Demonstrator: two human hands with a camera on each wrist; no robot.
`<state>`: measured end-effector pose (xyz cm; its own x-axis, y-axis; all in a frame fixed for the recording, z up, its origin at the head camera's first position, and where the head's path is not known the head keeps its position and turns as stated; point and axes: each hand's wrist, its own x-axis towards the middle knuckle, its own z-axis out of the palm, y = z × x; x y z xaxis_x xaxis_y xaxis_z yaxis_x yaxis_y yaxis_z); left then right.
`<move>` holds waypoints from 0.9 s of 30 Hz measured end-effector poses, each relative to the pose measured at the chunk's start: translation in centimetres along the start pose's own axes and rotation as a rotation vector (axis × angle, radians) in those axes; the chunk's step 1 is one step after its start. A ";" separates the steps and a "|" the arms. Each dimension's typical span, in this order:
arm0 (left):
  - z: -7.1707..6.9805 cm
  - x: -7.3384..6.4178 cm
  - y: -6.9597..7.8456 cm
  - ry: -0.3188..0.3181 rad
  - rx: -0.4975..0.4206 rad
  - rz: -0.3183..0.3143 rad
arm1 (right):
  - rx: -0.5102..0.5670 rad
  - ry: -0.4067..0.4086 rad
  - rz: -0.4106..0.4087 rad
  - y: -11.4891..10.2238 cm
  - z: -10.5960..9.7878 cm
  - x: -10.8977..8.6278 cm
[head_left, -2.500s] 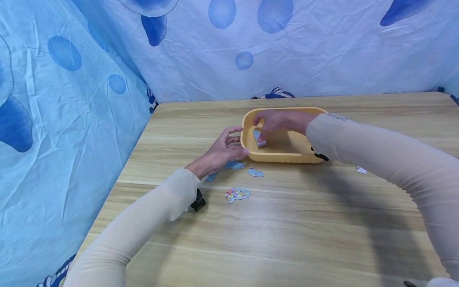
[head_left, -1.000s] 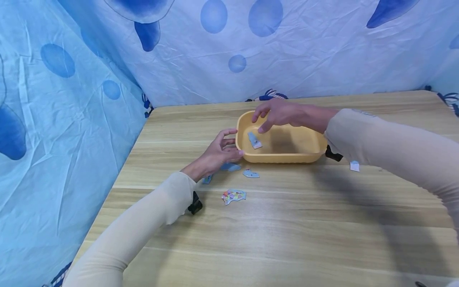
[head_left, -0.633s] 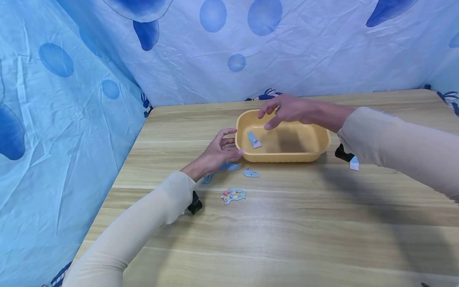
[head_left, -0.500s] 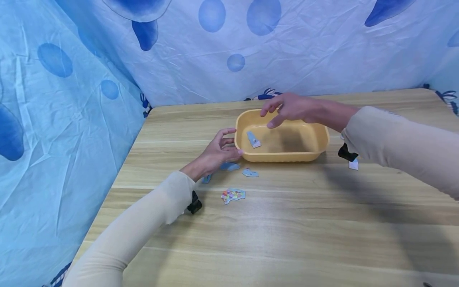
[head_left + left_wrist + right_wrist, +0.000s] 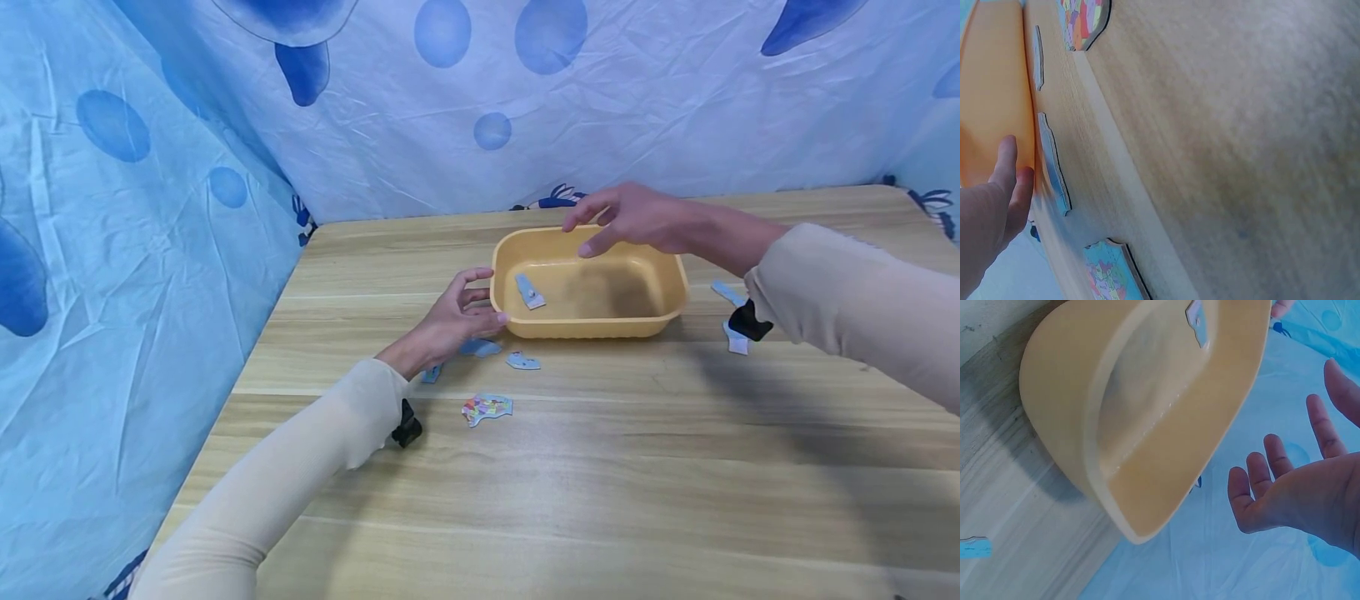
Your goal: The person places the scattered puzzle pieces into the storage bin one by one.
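nearer the wearer, a multicoloured piece (image 5: 487, 408) lay at seven o'clock from the yellow tray (image 5: 585, 328). the left hand (image 5: 459, 317), fingers spread wide, touched the tray's nine o'clock end. inside, near that end, lay a pale blue piece (image 5: 530, 292). over the far rim, at one o'clock, hung the right hand (image 5: 637, 218), thumb and fingers apart.

Left hand (image 5: 456, 319) low, right hand (image 5: 643, 218) higher, both loosely spread
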<state>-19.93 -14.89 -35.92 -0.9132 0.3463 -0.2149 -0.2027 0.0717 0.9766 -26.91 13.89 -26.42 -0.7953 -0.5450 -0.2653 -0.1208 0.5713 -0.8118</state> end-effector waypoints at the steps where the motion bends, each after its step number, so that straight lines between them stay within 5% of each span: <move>1: 0.0 0.0 0.0 0.001 0.002 0.000 | -0.001 0.005 0.002 0.1 -0.1 -0.1; 27: -0.1 0.0 0.0 -0.008 -0.012 -0.005 | 0.117 0.110 0.035 3.3 -3.2 -3.2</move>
<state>-19.93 -15.03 -35.89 -0.9093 0.3534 -0.2197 -0.2116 0.0621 0.9754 -26.67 19.49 -26.55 -0.8588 -0.4521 -0.2410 -0.0270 0.5097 -0.8599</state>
